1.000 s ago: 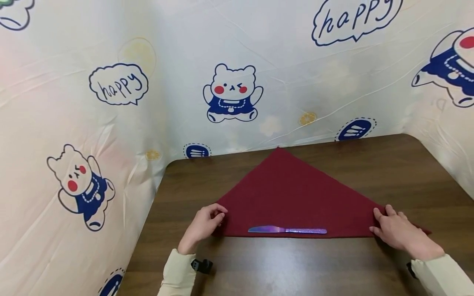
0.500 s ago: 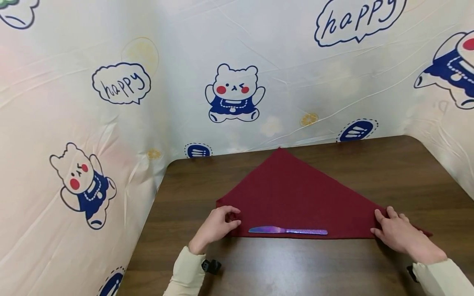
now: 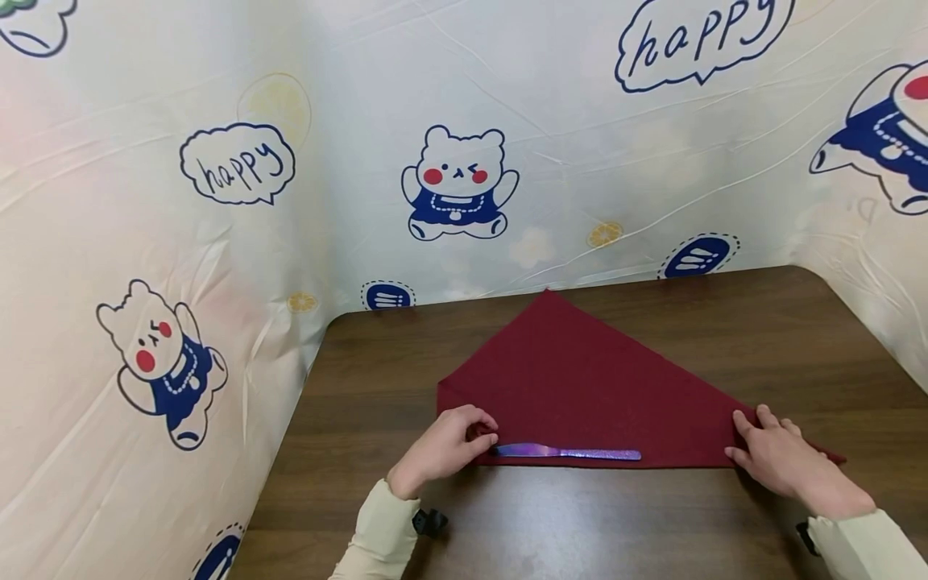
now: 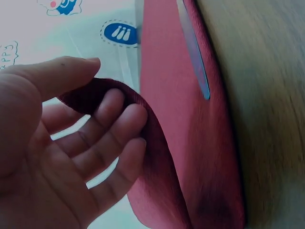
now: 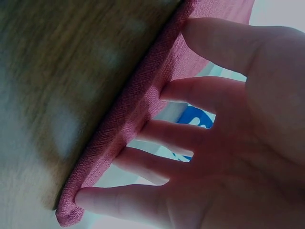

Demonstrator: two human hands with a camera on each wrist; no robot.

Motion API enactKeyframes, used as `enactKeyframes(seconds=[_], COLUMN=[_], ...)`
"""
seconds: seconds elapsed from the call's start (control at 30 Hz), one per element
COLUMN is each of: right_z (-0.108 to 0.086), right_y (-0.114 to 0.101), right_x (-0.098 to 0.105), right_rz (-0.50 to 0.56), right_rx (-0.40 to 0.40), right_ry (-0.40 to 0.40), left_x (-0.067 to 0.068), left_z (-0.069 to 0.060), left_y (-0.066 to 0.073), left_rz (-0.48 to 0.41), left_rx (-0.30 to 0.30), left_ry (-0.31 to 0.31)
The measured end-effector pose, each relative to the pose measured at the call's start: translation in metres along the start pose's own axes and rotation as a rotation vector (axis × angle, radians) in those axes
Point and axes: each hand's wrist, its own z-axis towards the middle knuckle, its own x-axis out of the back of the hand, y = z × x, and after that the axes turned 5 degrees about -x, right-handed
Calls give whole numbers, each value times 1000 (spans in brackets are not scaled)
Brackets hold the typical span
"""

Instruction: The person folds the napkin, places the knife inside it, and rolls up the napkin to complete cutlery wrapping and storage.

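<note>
And there was the left hand (image 3: pixel 448 441), thumb and curled fingers (image 4: pixel 128 164) pinching the left end of the dark red cloth (image 3: pixel 580 379), its edge lifted in a curve! Over on the other side, the right hand (image 3: pixel 772 453) had its fingers (image 5: pixel 200 91) straight and spread, pressing on the cloth near its right corner. The cloth lay on the wooden bench (image 3: pixel 580 524), its peak reaching the far edge, right by the bear-print curtain (image 3: pixel 558 97). And the purple-blue knife (image 3: pixel 587 453)? Flat along the near edge of the cloth, blade towards the left hand!
</note>
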Motion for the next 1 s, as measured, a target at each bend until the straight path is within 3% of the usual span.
enactKeyframes(seconds=[0.3, 0.57, 1.0], right_z=[-1, -2, -4], right_y=[-2, -4, -3], right_x=[1, 3, 1], right_rz=[13, 17, 27], right_rx=[3, -10, -14], right_ry=[3, -18, 0], left_x=[-12, -20, -26], left_z=[7, 19, 35], left_y=[13, 24, 41], left_rz=[-12, 66, 51], left_rx=[-54, -115, -169], left_ry=[-35, -86, -168])
